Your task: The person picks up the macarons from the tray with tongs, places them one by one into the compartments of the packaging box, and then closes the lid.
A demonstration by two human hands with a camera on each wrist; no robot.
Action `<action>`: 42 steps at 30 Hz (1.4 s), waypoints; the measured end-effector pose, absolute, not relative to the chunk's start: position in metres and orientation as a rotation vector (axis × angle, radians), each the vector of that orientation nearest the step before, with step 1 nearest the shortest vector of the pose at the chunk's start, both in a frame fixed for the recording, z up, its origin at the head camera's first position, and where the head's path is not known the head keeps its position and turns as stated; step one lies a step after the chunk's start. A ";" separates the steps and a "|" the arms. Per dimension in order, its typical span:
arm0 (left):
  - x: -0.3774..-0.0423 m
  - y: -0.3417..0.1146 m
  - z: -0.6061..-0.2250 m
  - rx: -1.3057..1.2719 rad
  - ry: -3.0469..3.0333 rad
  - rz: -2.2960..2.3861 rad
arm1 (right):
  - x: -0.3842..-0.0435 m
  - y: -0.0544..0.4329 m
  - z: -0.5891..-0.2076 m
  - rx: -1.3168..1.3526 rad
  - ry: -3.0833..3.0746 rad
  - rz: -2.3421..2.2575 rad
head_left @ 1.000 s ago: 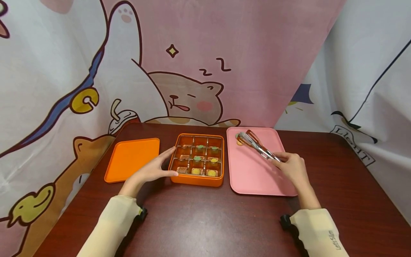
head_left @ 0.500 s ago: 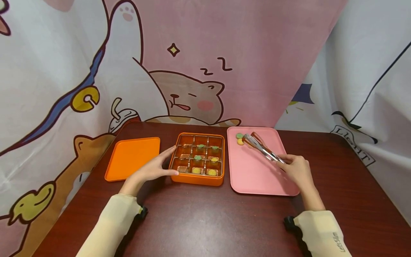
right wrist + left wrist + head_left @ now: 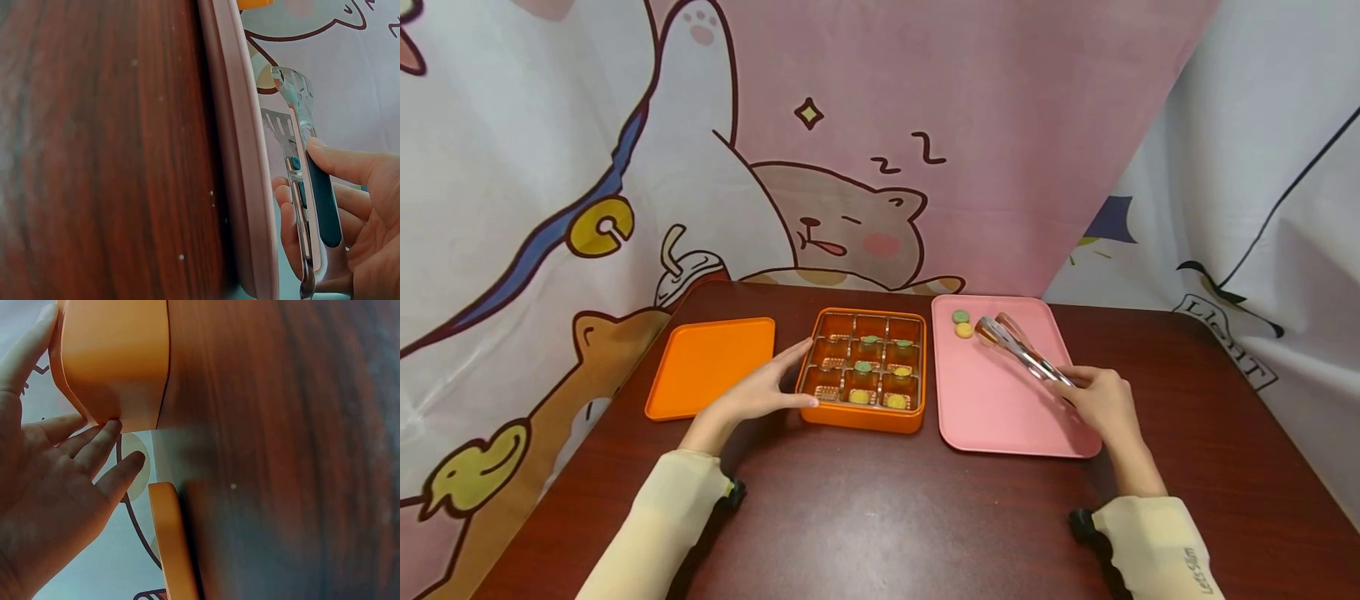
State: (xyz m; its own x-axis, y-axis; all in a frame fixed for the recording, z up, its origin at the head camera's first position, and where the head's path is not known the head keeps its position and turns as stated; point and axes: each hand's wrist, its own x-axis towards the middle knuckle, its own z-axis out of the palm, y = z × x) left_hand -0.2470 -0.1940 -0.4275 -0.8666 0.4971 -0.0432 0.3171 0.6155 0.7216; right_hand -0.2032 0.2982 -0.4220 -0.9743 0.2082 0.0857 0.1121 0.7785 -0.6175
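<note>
In the head view, my left hand (image 3: pixel 760 392) rests its fairly straight fingers and thumb against the left side of an orange box (image 3: pixel 863 418). The box's clear insert has nine compartments. Small green pieces (image 3: pixel 863 367) and yellow pieces (image 3: pixel 897 402) sit in the middle and right columns. My right hand (image 3: pixel 1103 406) holds metal tongs (image 3: pixel 1018 346) by the handles over a pink tray (image 3: pixel 985 417). The tongs' arms are spread, and nothing is seen between their tips. To their left, a green disc (image 3: pixel 961 317) and a yellow disc (image 3: pixel 964 330) lie on the tray.
A flat orange lid (image 3: pixel 711 367) lies left of the box, behind my left hand. The dark wooden table (image 3: pixel 880 508) extends in front. A cartoon-printed curtain (image 3: pixel 985 167) hangs close behind the table's far edge.
My right hand has drawn the tongs right and slightly toward me, away from the two discs, which are now uncovered. My left hand has stayed at the box.
</note>
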 end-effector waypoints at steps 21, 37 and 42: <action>-0.247 -0.194 -0.427 0.670 2.605 1.099 | -0.205 0.303 -0.429 -0.296 -2.849 0.973; -0.246 -0.193 -0.426 0.655 2.606 1.095 | -0.207 0.303 -0.432 -0.295 -2.867 0.861; -0.247 -0.193 -0.426 0.657 2.608 1.090 | -0.207 0.303 -0.432 -0.324 -2.867 0.861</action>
